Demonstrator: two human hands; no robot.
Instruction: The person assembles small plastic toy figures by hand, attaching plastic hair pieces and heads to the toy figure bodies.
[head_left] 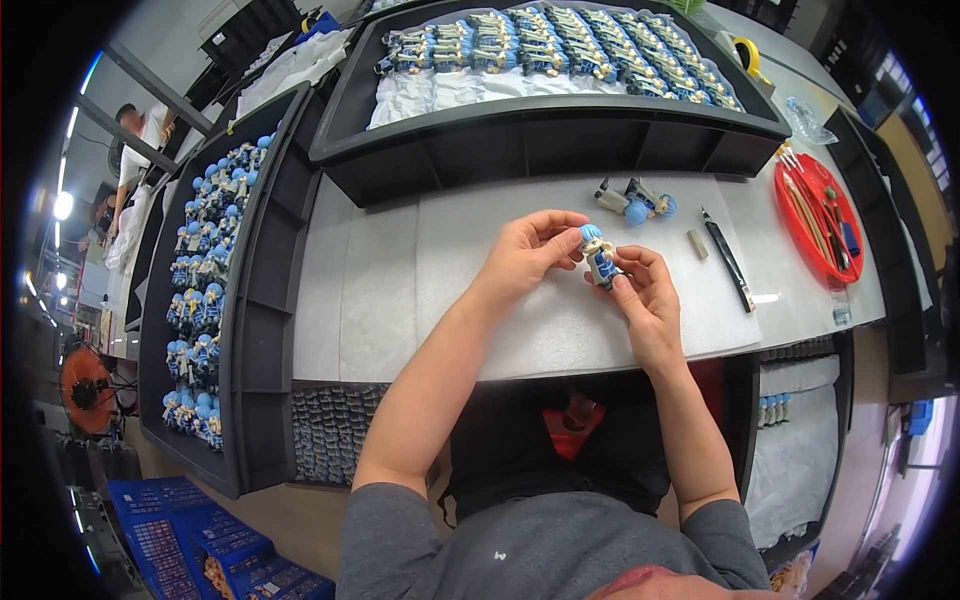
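Between my two hands, above the white work surface, is a small blue-haired figurine in blue and white. My left hand pinches it by the head with thumb and forefinger. Lower down, my right hand grips its base and side, the thumb along the front. Two more figurines of the same kind lie on the surface just beyond my hands. To the right of them are a small greyish block and a black pen-shaped tool.
A black crate with rows of figurines stands at the back. Another black crate, also full of figurines, sits to the left. A red tray of brushes and tools lies at right, near yellow tape. A person stands far left.
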